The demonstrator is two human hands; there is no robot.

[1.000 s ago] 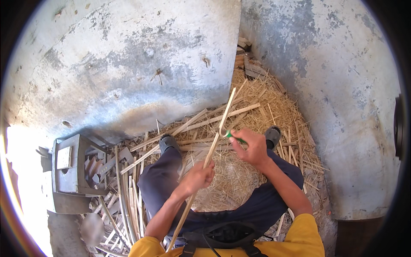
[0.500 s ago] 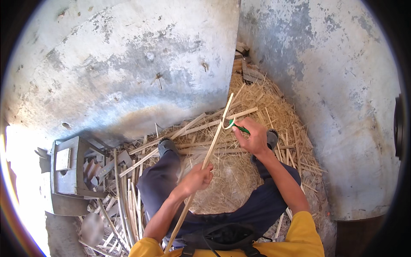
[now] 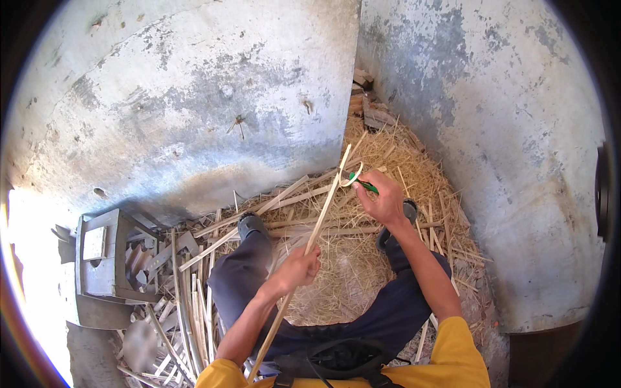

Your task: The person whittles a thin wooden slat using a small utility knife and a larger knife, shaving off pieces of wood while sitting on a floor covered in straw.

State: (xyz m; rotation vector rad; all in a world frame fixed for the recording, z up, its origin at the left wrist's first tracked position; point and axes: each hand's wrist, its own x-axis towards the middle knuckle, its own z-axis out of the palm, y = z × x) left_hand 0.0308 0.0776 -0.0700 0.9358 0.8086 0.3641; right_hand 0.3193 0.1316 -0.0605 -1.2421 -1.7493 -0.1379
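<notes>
A long pale wooden strip (image 3: 327,210) runs slantwise from beside my lap up toward the wall corner. My left hand (image 3: 297,269) is closed around it near its middle, between my knees. My right hand (image 3: 385,199) is closed on a green-handled knife (image 3: 369,187) near the strip's far end. The blade is mostly hidden. A thin curled shaving (image 3: 360,173) arcs off the strip beside the knife, close to my right fingers.
Pale shavings (image 3: 349,278) cover the floor between my feet and into the corner. Loose wooden strips (image 3: 200,304) lie at the left, beside a grey wooden box (image 3: 103,258). Worn plaster walls (image 3: 213,97) stand ahead and at the right (image 3: 504,161).
My right hand and the knife have moved slightly farther up along the strip. The shaving's curl has shifted with them and looks larger. My left hand keeps its grip in nearly the same place.
</notes>
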